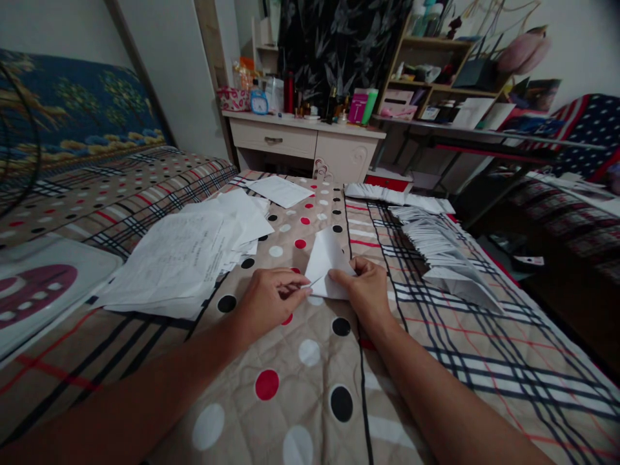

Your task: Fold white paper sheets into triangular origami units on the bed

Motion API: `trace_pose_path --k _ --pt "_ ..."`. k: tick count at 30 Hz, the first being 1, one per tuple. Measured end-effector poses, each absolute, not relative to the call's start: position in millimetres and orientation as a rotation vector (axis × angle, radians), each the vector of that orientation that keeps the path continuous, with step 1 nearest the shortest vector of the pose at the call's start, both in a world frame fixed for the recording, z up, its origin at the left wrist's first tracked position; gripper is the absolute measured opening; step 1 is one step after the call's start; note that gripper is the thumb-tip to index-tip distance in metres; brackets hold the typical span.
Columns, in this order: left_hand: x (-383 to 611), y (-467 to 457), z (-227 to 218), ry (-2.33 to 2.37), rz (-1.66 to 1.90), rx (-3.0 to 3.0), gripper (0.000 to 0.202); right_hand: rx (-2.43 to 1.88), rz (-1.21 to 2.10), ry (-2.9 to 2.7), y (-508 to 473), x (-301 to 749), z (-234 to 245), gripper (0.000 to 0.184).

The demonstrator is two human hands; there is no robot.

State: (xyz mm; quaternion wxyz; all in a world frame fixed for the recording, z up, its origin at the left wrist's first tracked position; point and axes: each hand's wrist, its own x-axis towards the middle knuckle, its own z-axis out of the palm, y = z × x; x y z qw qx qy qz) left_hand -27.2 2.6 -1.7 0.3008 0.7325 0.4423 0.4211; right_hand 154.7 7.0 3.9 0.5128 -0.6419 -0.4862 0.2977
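On the dotted bedspread (329, 413), left hand (274, 297) pinches the folded paper (325, 253) at left, right hand (368, 294) likewise at right; aligning layers before pressing should keep folds crisp.

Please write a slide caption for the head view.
Left hand and right hand hold a folded paper over a patterned bedspread, between loose sheets and folded pieces.

On a patterned bedspread (237, 407), the left hand (268, 300) pinched a folded white paper (323, 253) at its eight o'clock corner; the right hand (369, 294) gripped it at four. From there, loose sheets (186, 248) lay toward nine, a row of folded papers (431, 239) toward three, a dresser (343, 150) at twelve.
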Motion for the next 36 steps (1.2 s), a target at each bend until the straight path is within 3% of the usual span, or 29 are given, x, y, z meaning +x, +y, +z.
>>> trace_pose_path --k 4,9,16,22,27,36 --pt "-25 3 -3 1.171 1.164 1.928 0.020 -1.574 0.701 -1.164 7 154 6 0.021" --pt "-24 3 -4 1.176 1.199 1.987 0.013 -1.535 0.740 -1.129 6 153 7 0.022" --pt "-21 4 -3 1.198 1.092 1.531 0.015 -1.491 0.784 -1.085 5 152 7 0.022" --pt "-23 6 3 1.174 1.164 1.480 0.015 -1.444 0.805 -1.067 3 151 9 0.025" --pt "-31 15 7 1.123 1.402 1.289 0.030 -1.322 1.056 -1.014 -2 145 13 0.019" --pt "-28 17 8 1.041 1.302 1.118 0.048 -1.260 1.082 -0.857 -11 134 10 0.023"
